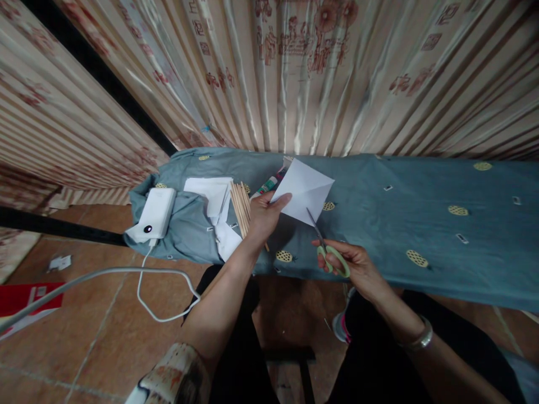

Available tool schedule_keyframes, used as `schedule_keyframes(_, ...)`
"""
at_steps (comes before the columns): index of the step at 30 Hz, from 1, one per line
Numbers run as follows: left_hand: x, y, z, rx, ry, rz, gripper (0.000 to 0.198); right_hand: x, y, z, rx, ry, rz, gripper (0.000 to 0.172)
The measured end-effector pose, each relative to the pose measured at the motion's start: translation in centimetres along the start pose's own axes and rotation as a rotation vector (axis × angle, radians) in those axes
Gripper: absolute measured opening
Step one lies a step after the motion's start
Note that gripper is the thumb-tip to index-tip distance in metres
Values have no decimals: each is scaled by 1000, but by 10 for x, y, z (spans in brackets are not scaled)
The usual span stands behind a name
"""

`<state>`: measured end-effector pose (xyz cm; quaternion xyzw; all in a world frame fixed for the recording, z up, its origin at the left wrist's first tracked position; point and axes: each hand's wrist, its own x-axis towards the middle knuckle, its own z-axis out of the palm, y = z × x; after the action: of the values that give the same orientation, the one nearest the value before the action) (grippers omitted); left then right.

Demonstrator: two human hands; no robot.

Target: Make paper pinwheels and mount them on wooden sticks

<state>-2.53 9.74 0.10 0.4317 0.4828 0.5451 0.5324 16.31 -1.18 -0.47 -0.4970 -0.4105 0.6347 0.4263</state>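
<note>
My left hand (266,212) pinches a square sheet of white paper (304,188) near its left corner, thumb on top. The sheet is held up over the cloth-covered surface, and a faint crease runs across it. In my right hand (352,261) is a pair of scissors (332,261) with light green handles, my fingers through the loops. The scissor blades meet the lower edge of the paper; whether they have cut into it I cannot tell. Left of the paper lie several thin wooden sticks (239,206) and a green-and-white tube (268,184), partly hidden by my left hand.
White paper pieces (210,189) lie on the blue-green cloth (379,224) at the left. Beside them rests a white power bank (158,212) with a white cable (143,286) looping past my left arm. A pleated curtain (278,73) hangs behind the cloth-covered surface.
</note>
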Motion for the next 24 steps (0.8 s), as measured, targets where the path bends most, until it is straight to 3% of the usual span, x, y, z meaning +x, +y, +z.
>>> schedule_keyframes(24,-6,-1,6,-6,-30,-46,18,1,2,-1,-5,-2,-23,42)
